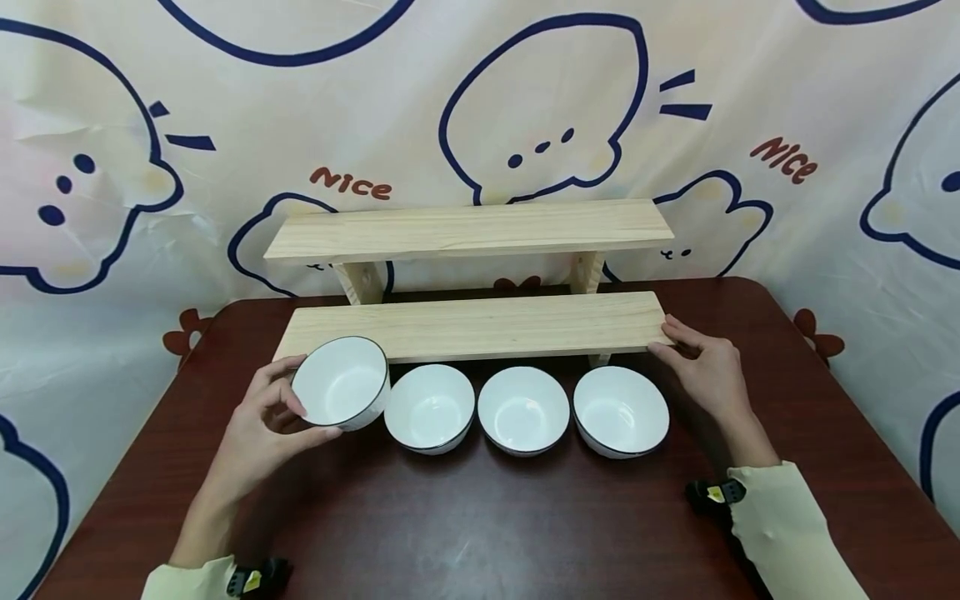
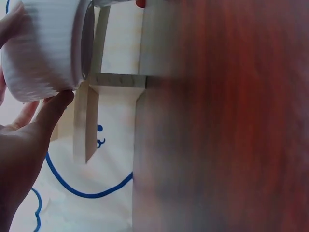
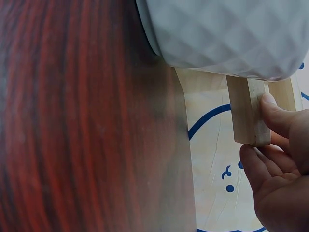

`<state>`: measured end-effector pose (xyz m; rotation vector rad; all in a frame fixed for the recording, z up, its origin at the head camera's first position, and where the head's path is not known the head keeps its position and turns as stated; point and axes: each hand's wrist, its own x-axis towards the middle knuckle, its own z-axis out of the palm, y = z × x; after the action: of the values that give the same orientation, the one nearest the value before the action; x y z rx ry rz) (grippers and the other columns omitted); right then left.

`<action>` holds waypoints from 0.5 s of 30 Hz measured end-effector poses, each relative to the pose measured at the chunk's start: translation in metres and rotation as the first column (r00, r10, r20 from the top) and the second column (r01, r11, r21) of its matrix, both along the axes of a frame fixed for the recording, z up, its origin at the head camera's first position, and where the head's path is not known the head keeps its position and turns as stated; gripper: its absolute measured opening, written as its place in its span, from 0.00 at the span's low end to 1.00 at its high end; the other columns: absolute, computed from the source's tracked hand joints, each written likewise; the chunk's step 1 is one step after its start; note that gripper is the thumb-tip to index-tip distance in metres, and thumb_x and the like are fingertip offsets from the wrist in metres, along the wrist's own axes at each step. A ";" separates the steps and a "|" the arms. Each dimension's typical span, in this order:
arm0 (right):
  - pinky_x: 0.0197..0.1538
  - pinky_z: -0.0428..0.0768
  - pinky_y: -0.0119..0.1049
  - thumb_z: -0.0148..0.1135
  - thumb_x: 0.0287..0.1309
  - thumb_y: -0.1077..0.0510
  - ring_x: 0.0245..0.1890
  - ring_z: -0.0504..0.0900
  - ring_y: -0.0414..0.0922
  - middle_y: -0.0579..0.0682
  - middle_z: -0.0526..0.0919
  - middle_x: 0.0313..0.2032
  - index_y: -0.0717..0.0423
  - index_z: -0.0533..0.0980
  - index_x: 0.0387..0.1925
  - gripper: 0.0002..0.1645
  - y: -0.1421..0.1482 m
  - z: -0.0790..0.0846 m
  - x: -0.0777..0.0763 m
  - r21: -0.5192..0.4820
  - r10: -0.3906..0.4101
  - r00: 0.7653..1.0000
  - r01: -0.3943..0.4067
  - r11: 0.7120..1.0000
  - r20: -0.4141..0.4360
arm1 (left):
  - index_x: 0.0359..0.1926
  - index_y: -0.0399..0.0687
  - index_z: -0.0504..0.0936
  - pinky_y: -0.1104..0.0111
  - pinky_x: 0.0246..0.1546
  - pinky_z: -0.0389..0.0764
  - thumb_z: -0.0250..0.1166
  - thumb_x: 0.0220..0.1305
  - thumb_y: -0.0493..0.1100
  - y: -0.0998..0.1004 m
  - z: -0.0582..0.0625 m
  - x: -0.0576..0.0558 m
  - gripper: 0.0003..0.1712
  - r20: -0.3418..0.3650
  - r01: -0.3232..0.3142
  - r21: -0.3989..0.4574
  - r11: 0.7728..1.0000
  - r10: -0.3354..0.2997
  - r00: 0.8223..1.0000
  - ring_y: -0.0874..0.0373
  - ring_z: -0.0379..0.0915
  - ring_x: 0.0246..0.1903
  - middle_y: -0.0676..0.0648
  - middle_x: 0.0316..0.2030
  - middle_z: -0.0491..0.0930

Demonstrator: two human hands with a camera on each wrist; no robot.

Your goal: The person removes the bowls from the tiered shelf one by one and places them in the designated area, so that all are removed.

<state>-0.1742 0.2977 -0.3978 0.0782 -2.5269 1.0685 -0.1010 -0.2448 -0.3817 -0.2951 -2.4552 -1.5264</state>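
My left hand (image 1: pixel 262 417) grips a white bowl (image 1: pixel 341 383) with a thin dark rim, thumb on the near side and fingers round its left. That bowl is tilted and overlaps the lower board's left front corner in the head view; the left wrist view shows the ribbed outside of the bowl (image 2: pixel 46 48). My right hand (image 1: pixel 708 367) pinches the right end of the two-tier wooden shelf's lower board (image 1: pixel 480 325). From the right wrist, the thumb and fingers of my right hand (image 3: pixel 285 159) show at the board's corner (image 3: pixel 253 116).
Three more white bowls, a left one (image 1: pixel 430 408), a middle one (image 1: pixel 524 410) and a right one (image 1: pixel 621 412), stand in a row before the shelf on the dark wooden table (image 1: pixel 480 525). Behind the upper board (image 1: pixel 472 232) hangs a printed cloth (image 1: pixel 420 117).
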 end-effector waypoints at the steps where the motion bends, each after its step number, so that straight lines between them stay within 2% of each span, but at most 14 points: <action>1: 0.57 0.75 0.59 0.75 0.58 0.60 0.61 0.76 0.61 0.62 0.79 0.58 0.70 0.78 0.57 0.28 0.000 0.000 0.000 -0.001 0.002 1.000 -0.002 1.000 -0.002 | 0.28 0.36 0.70 0.80 0.46 0.79 0.82 0.39 0.25 -0.001 -0.001 0.001 0.26 0.003 -0.003 -0.008 1.000 0.003 1.000 0.60 0.67 0.57 0.48 0.66 0.62; 15: 0.58 0.75 0.61 0.75 0.58 0.60 0.62 0.75 0.62 0.62 0.79 0.58 0.70 0.78 0.57 0.28 -0.001 0.000 0.001 -0.005 0.006 1.000 -0.006 1.000 -0.005 | 0.27 0.38 0.71 0.83 0.47 0.75 0.84 0.38 0.29 -0.011 -0.010 0.003 0.26 0.036 0.014 -0.090 0.996 -0.011 0.999 0.61 0.63 0.58 0.46 0.65 0.60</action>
<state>-0.1733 0.2971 -0.3973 0.0873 -2.5207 1.0751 -0.0983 -0.2554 -0.3912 -0.3027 -2.5591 -1.4403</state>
